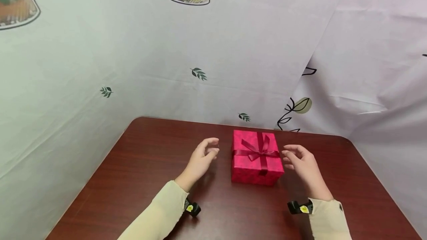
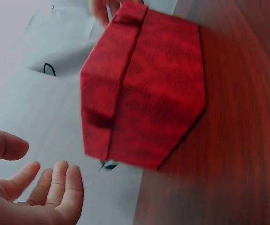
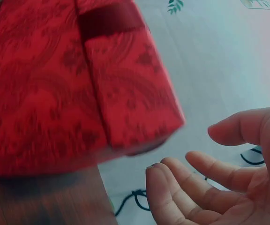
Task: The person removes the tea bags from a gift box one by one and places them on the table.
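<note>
A red patterned gift box (image 1: 247, 173) with a dark red ribbon and bow (image 1: 258, 153) on its lid sits on the brown table. To its left is my left hand (image 1: 201, 160), a gap apart from the box, fingers loosely bent and holding nothing. My right hand (image 1: 304, 164) is close by the box's right side, thumb and fingers apart around empty air. In the left wrist view, the box's side (image 2: 158, 84) stands beyond the relaxed left fingers (image 2: 60, 187). The right wrist view has the lid's edge (image 3: 135, 89) near the right fingertips (image 3: 158, 173).
The wood-grain table (image 1: 146, 147) has rounded far corners. Behind it and at both sides hangs a pale cloth (image 1: 150, 47) printed with leaves and jars. Each wrist wears a black strap device, the left one (image 1: 192, 208) and the right one (image 1: 300, 207), beside cream sleeves.
</note>
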Available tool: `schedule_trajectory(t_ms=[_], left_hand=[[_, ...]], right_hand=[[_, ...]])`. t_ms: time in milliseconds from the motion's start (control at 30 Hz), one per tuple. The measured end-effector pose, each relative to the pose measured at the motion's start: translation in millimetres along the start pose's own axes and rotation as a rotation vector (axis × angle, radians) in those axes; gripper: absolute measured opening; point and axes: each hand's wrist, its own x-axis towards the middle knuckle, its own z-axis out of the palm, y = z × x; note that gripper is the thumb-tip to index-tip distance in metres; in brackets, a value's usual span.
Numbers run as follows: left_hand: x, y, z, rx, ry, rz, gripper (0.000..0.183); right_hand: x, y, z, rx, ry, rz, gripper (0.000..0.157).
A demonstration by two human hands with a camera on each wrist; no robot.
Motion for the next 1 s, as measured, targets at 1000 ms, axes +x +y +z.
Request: schedule_trajectory(t_ms=[1000], left_hand=[[0.1,-9.0,50.3,-0.335,-0.156,-0.389,0.064]], right_hand=[[11,11,17.6,0.131,-0.186,0.226,0.058]])
